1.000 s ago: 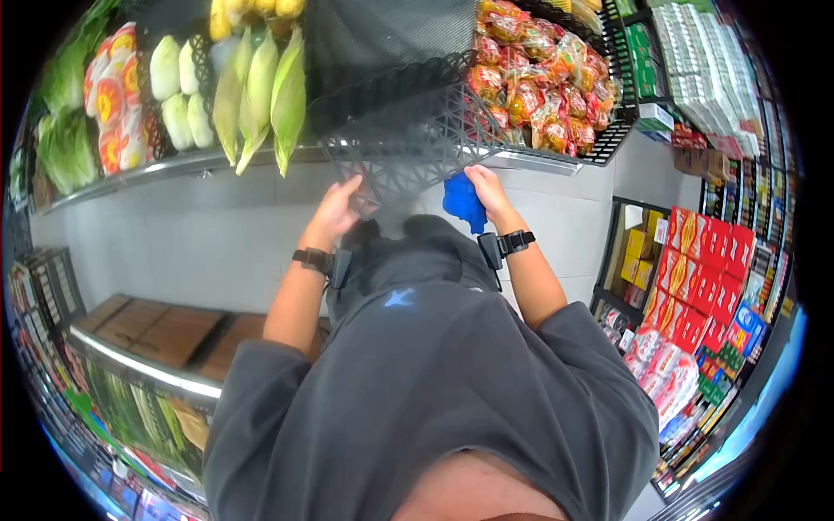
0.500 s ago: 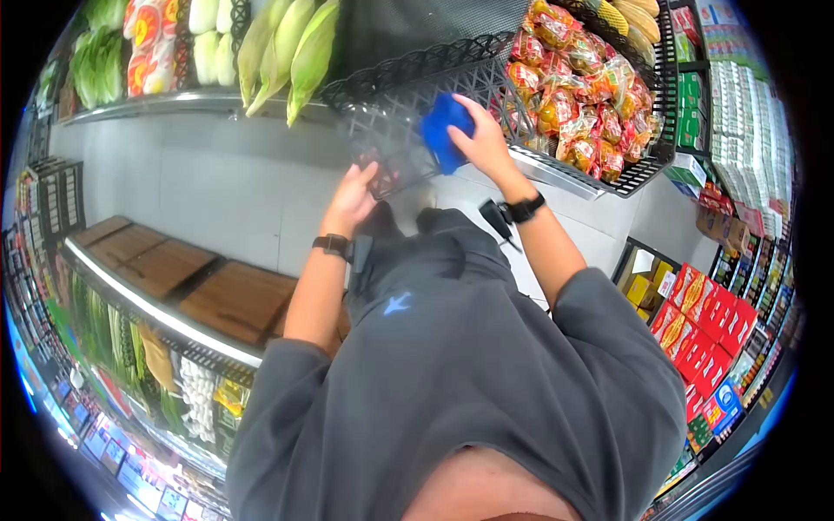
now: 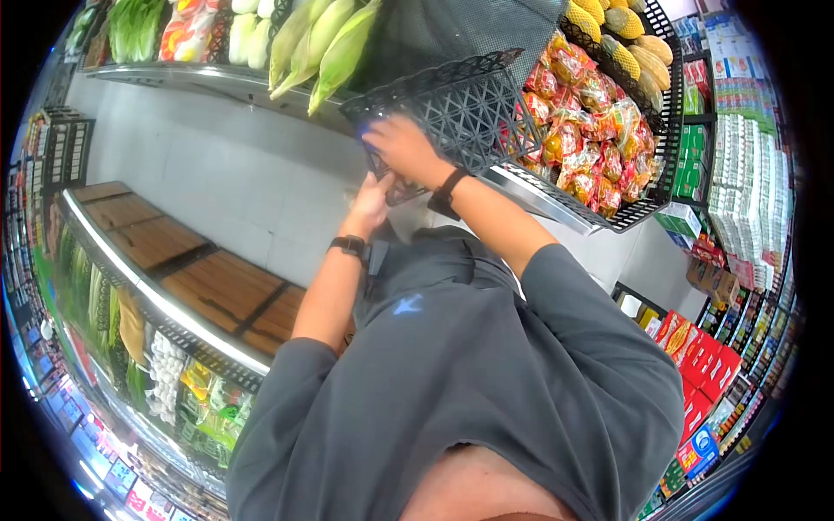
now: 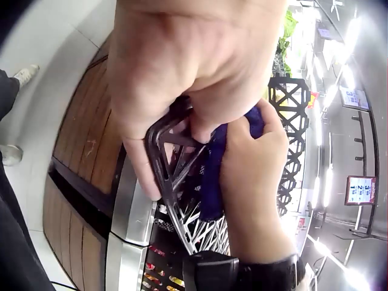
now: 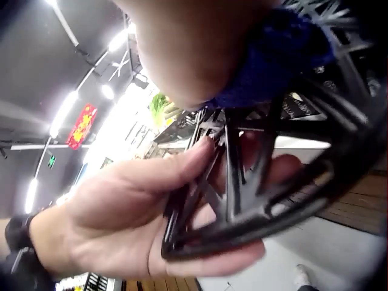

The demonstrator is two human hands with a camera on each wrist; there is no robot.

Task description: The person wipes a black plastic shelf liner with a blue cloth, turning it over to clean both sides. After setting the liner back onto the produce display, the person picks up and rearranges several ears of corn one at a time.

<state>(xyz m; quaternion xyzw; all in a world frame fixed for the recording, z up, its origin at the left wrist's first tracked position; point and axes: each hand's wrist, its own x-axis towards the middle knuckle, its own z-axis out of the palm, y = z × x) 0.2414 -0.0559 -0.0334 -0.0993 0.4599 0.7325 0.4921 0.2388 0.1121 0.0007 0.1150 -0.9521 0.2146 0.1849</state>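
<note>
A black lattice plastic panel (image 3: 469, 117) is held in front of the produce shelf. The left hand (image 3: 371, 201) grips its lower corner; in the right wrist view the left hand (image 5: 139, 212) has its thumb on the near face and fingers behind the bars. The right hand (image 3: 407, 154) presses a blue cloth (image 4: 213, 176) against the lattice, close beside the left hand. In the left wrist view the right hand (image 4: 254, 163) has its fingers bent round the cloth. The cloth is mostly hidden in the head view.
Corn (image 3: 343, 56) overhangs the shelf's metal edge (image 3: 200, 80). Bagged fruit (image 3: 599, 130) fills a black crate at the right. A wooden-topped ledge (image 3: 217, 286) stands at the left, with more vegetables beyond it.
The right hand has moved left across the panel with the blue cloth, from its right side to beside the left hand. The left hand still grips the corner. The head view has shifted.
</note>
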